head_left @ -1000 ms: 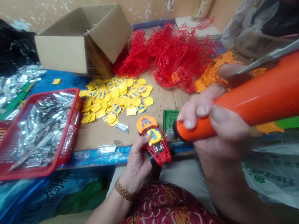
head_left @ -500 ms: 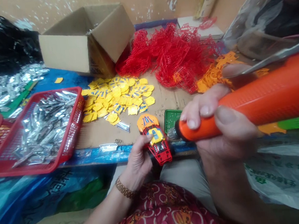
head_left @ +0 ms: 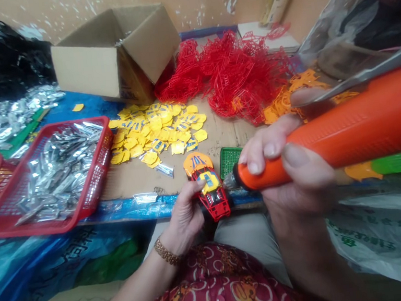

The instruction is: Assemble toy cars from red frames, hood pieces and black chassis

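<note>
My left hand (head_left: 182, 210) grips a red and yellow toy car body (head_left: 209, 193) near the cardboard's front edge, with an orange piece (head_left: 196, 163) at its far end. My right hand (head_left: 285, 165) is closed around a large orange electric screwdriver (head_left: 347, 138). The screwdriver's metal bit (head_left: 229, 181) is at the car's side, and the contact point is hidden. A long metal blade (head_left: 369, 74) lies along the top of the screwdriver, near my right fingers.
A red plastic basket (head_left: 74, 122) of silver foil parts stands to the left. Behind the work area are yellow pieces (head_left: 155, 131), a tangle of red plastic frames (head_left: 238, 73), orange pieces (head_left: 282, 105), and a cardboard box (head_left: 85, 72). A green mesh piece (head_left: 230, 161) lies beside the car.
The view has shifted slightly. Both hands stay almost in place, with the screwdriver bit still at the car's side.
</note>
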Tool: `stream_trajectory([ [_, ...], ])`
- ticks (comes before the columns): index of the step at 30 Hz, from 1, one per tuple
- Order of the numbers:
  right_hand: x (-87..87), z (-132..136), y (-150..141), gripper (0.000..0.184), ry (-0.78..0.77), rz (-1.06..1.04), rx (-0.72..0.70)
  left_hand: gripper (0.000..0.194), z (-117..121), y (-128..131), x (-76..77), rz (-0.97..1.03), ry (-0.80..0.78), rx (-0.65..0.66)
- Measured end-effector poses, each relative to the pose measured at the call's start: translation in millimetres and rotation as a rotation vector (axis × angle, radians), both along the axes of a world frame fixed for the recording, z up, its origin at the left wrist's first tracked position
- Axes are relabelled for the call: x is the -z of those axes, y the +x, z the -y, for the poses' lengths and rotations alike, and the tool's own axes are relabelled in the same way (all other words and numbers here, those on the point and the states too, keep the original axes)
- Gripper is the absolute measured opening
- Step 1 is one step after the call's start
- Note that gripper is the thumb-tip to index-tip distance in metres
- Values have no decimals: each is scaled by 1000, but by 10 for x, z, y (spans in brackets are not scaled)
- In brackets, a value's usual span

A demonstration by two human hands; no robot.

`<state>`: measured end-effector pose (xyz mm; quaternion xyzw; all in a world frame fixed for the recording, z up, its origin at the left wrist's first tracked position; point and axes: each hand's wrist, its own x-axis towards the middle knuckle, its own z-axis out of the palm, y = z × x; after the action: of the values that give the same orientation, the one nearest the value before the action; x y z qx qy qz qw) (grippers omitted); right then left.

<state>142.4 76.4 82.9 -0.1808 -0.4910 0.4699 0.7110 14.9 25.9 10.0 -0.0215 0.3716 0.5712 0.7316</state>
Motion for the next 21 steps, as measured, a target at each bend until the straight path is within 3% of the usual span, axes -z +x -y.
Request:
stream_trajectory([
  [8,48,2,-4,12,24,-5,-43,40,-2,7,-19,4,-10,4],
  [13,-54,25,18,16,12,36,-18,36,0,-4,-15,-24,16,4],
  [21,-167,43,40,14,-11,97,102,61,22,-43,9,-76,89,34],
])
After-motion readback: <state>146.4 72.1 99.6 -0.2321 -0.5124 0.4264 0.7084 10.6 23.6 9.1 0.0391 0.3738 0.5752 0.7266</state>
